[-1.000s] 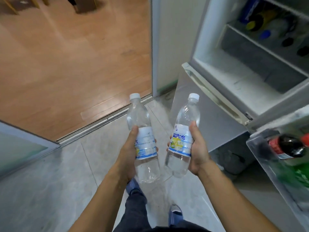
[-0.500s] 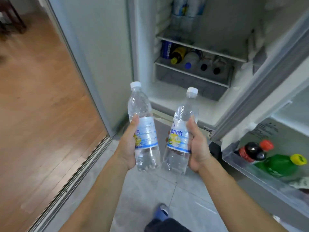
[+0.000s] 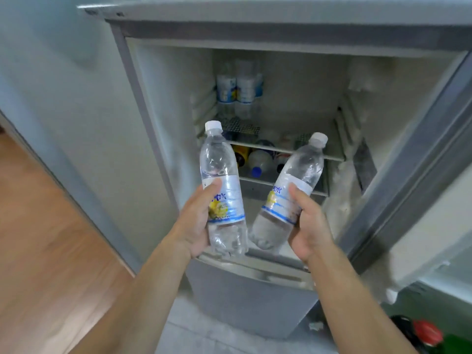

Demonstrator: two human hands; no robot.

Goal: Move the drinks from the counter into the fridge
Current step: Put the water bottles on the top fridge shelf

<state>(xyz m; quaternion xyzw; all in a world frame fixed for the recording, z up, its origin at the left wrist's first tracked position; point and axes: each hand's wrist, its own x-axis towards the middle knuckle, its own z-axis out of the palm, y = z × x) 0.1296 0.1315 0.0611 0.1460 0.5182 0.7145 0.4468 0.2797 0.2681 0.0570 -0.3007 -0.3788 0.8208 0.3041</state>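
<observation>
Left hand [image 3: 195,221] grasps upright bottle [image 3: 221,185] at its label; right hand [image 3: 310,226] grasps tilted bottle [image 3: 293,190] likewise — both before the open fridge [image 3: 163,103]. Likely full, thin-walled, squeezable — mid-body hold suits.

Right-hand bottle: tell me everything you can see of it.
The right bottle is clear plastic with a white screw cap on, and a white-and-blue label with a yellow mark round its middle. It holds clear liquid. It tilts, cap up and to the right, in front of the open fridge, not yet inside. The right hand grips it at the label; its base nearly meets the left bottle.
</observation>
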